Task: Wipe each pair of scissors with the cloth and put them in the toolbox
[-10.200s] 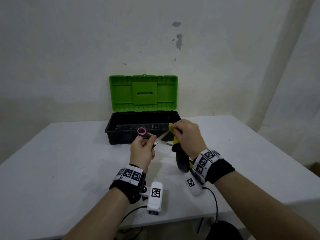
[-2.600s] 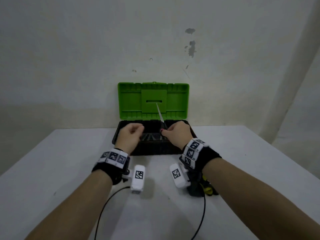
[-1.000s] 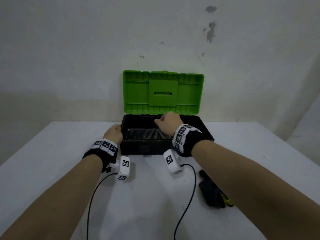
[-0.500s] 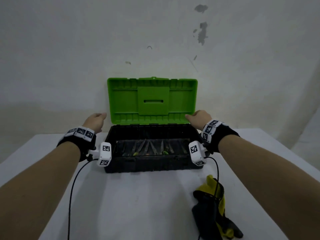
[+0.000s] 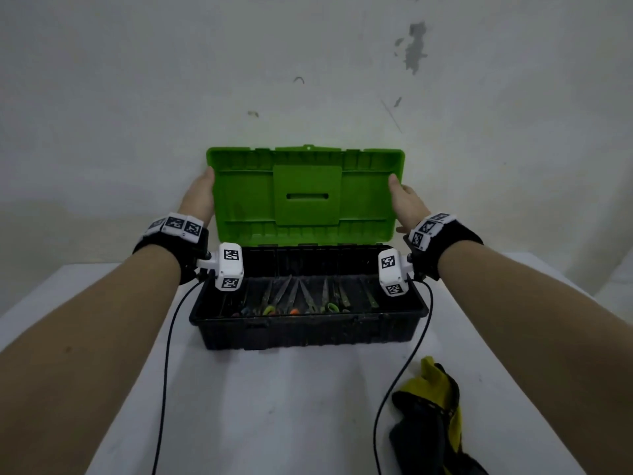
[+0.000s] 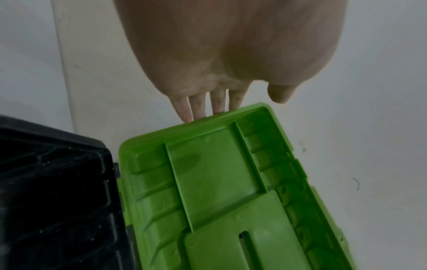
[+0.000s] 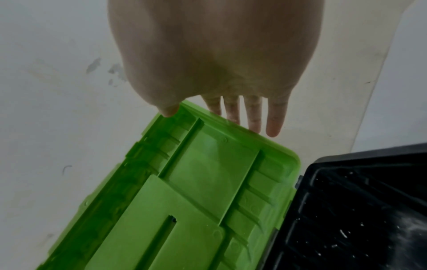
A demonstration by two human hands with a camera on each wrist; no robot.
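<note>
Desk: Need caption quick. Where's the toolbox, what are the hands doing?

Photog: Black toolbox (image 5: 308, 332) on white table (image 5: 274, 406), close to the wall (image 5: 308, 63), green lid (image 5: 308, 197) standing upright, open. Left hand (image 5: 200, 195) at lid's left edge: fingers (image 6: 198, 106) straight, tips behind the rim, thumb clear of it, gripping nothing. Right hand (image 5: 406, 204) at lid's right edge: fingers straight behind the rim, thumb (image 7: 169, 109) tip touching lid's corner. Relaxed, no clench.

Desk: Scissors?

Photog: Several prs of scissors (image 5: 298, 299) lie inside the base, blades twd back, handles (green, orange) by the front wall. Exact count: can't tell.

Desk: Cloth?

Photog: Black-&-yellow cloth (image 5: 431, 416) crumpled on the table, front-right of the box, apart from it, well away from both hands.
</note>
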